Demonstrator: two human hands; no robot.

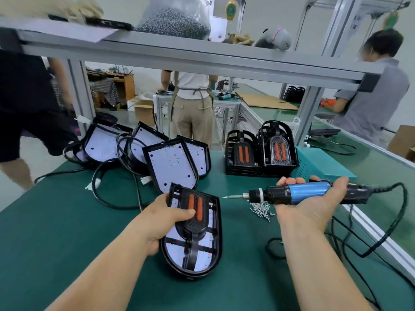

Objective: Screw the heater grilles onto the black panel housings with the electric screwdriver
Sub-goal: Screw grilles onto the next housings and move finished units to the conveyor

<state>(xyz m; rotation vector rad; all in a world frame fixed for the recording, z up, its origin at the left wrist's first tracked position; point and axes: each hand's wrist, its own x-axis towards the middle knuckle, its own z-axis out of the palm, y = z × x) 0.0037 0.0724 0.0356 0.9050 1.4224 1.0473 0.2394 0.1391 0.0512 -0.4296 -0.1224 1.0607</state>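
Heater grille of black plastic with two orange bars, seated on the black arch-shaped panel housing with white dotted board, lower centre of the frame, over the green surface. Clamped together by the left hand: thumb pressing on the grille, fingers curled under the housing's edge, probably to keep the screw holes aligned. Right hand palm-up, fingers wrapped round the blue-and-black electric screwdriver, bit pointing left, near the grille but apart from it. Heap of small silver screws just below the bit, handy for loading. Bare housings with black cables behind, at centre left; stacked spare grilles right of centre. Screwdriver cord looping at right, liable to drag. No obstacle between bit and grille.
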